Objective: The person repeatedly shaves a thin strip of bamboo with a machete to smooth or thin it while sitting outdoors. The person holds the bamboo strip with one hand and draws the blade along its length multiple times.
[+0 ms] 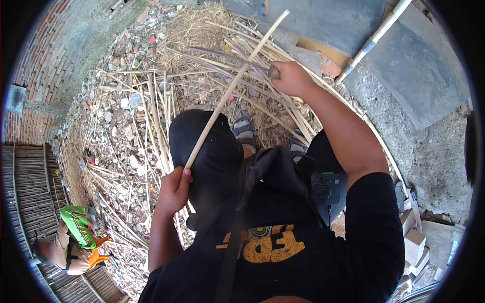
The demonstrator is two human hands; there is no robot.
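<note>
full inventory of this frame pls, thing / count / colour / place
bamboo stick: 1, pale tan, held slanting from centre to top.
curved blade: 1, dark grey, crossing the stick near the top.
bamboo strips: many, straw-coloured, strewn over the ground ahead.
sandals: 2, grey, on the feet at centre.
pipe: 1, white, upper right on the concrete.
small blocks: several, pale, lower right.
bamboo panels: stacked, brown, left edge.
other person: 1, green and orange top, lower left.
left hand: grips the stick's lower end.
right hand: grips the blade's handle.
</note>
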